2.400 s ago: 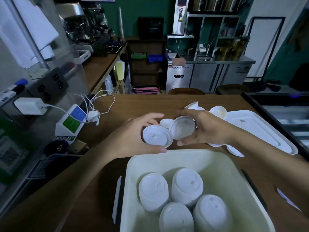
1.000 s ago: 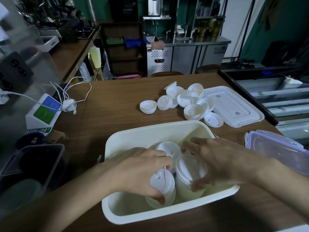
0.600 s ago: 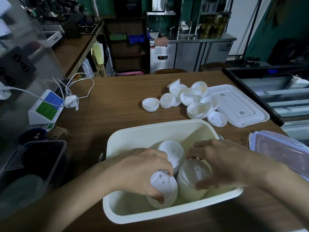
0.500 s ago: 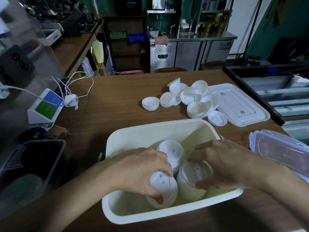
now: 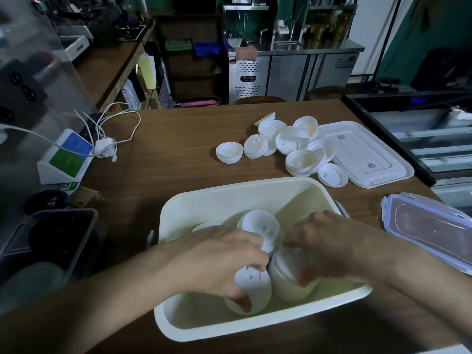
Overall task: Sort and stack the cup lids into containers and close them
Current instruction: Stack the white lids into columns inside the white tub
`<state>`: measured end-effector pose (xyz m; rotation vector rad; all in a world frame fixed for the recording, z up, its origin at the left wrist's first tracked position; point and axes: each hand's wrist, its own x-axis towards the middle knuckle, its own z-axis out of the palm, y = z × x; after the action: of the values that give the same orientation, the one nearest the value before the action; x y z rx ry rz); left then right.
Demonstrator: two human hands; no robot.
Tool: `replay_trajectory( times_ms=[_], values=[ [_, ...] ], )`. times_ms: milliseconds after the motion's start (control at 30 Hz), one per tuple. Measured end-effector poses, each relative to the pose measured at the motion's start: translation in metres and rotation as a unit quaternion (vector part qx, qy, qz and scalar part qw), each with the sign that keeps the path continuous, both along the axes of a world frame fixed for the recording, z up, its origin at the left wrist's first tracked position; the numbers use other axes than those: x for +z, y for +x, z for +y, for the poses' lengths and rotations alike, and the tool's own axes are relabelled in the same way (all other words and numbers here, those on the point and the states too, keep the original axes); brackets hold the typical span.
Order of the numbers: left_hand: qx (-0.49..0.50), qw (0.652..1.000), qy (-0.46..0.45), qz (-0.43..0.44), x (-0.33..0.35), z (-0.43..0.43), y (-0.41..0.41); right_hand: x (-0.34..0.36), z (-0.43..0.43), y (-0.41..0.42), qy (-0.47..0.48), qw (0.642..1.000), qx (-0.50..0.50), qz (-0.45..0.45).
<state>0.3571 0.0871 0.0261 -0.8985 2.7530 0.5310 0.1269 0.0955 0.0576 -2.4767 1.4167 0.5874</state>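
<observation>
Behind you is a dim cafe kitchen with a steel counter [image 5: 288,72]. Your brown table [image 5: 178,154] holds the big cream tub [image 5: 255,200]. Its flat white cover [image 5: 365,154] lies off, far right. Loose lids [image 5: 288,146] wait in a pile beside it. Your left hand [image 5: 219,261] curls round the near stack [image 5: 252,284] in the tub, and your right hand [image 5: 329,246] curls round the next stack [image 5: 283,277]. About half done, I'd guess.

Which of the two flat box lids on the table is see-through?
The near-right clear plastic lid with bluish clips; the farther white plastic lid, beside the cup lids, is opaque.
</observation>
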Motion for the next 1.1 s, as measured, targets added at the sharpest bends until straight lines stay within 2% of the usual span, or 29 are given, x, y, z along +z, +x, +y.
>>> replay_trajectory(
  times_ms=[200,333,433,667,833,933,1100],
  values=[
    [0.014,0.999,0.021,0.036,0.006,-0.006,0.005,0.006,0.002,-0.008,0.018,0.999,-0.014,-0.04],
    [0.036,0.995,0.024,0.093,0.016,-0.017,0.009,0.018,-0.002,-0.016,-0.021,0.99,-0.017,-0.141],
    [0.057,0.988,0.009,0.14,0.026,-0.031,0.012,0.017,-0.014,-0.021,-0.061,0.971,0.027,-0.229],
    [0.083,0.964,-0.015,0.251,0.041,-0.075,0.011,0.009,-0.043,-0.029,-0.138,0.917,-0.004,-0.374],
    [0.134,0.95,0.001,0.283,0.044,-0.123,0.006,0.008,-0.077,-0.047,-0.185,0.893,-0.081,-0.403],
    [0.158,0.947,-0.035,0.278,0.033,-0.16,0.001,0.002,-0.103,-0.061,-0.198,0.875,-0.143,-0.417],
    [0.222,0.945,-0.07,0.23,-0.005,-0.22,-0.004,-0.026,-0.152,-0.073,-0.204,0.883,-0.205,-0.369]
  ],
)
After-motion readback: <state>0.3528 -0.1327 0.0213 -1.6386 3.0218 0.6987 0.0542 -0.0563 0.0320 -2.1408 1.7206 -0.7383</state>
